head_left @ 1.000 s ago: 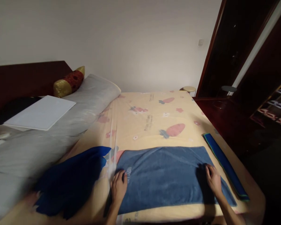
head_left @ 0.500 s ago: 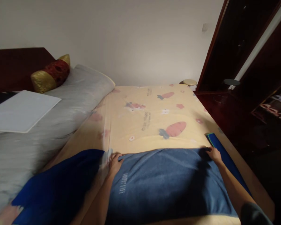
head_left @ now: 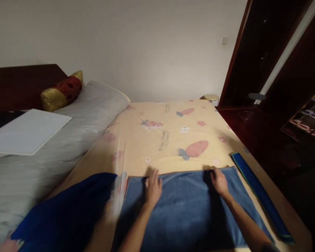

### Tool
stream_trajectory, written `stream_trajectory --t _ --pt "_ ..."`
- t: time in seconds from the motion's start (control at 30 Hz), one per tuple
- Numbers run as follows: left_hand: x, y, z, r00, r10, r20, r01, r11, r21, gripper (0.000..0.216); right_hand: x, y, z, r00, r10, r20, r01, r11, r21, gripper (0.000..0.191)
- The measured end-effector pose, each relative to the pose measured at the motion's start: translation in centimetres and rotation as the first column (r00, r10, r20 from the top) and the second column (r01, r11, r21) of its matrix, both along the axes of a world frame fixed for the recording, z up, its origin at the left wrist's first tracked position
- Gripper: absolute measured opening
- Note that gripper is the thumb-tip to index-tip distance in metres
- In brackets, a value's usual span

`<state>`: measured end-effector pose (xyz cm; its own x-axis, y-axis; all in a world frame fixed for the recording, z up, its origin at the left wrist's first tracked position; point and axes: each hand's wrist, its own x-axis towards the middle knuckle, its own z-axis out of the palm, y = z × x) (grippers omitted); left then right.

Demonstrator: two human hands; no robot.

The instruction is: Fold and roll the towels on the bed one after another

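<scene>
A grey-blue towel lies spread on the bed, its far edge nearly straight. My left hand rests on that far edge, left of the middle, with its fingers stretched out. Near the far right corner, my right hand is over the same edge, fingers apart and slightly bent; neither hand grips the cloth. Left of the towel lies a dark blue cloth, partly in shadow. Along the right side runs a long folded blue cloth with a green border.
The bed has a yellow sheet printed with carrots. On the left are a grey quilt, a white board and a red-and-gold bolster. Two stools and a shoe rack stand beyond the bed's right side.
Both hands have let go of the towel's far corners and moved inward along its edge. The corners now lie flat, and the folded blue cloth on the right is more fully seen.
</scene>
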<state>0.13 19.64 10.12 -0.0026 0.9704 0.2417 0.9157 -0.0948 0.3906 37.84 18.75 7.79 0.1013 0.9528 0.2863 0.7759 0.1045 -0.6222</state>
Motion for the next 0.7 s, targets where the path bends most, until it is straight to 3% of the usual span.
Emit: stream_trajectory --t 0.07,0.13,0.23,0.4,0.53,0.7 --pt "5.2 -0.7 -1.5 0.988 -0.155 -0.019 0.155 0.988 -0.006 0.051 -5.7 -0.5 -0.7 0.982 0.183 0.044 -0.183 0.983 -0.007 0.045" --pt "8.7 -1.0 -3.0 0.963 -0.255 -0.084 0.252 0.967 -0.038 0.055 -9.9 -0.7 -1.4 0.953 0.282 0.112 -0.278 0.959 -0.045 0.048" --pt "9.6 -1.0 -4.6 0.925 -0.309 -0.22 0.295 0.951 -0.098 0.057 -11.0 -0.8 -2.4 0.912 0.318 0.257 -0.291 0.947 -0.139 0.054" --pt "2.5 -1.2 -4.7 0.931 -0.242 -0.274 0.222 0.97 -0.1 0.054 -2.5 -2.2 -3.6 0.929 0.139 0.344 -0.086 0.982 -0.166 0.059" --pt "-4.1 -2.1 -4.7 0.944 -0.064 -0.323 0.03 0.994 -0.109 0.053 5.2 -4.2 -4.7 0.917 -0.02 0.399 0.093 0.982 -0.165 0.064" --pt "-9.4 -4.0 -4.3 0.921 0.019 -0.39 -0.056 0.995 -0.084 0.054 9.7 -5.8 -6.1 0.888 -0.117 0.444 0.19 0.974 -0.123 0.07"
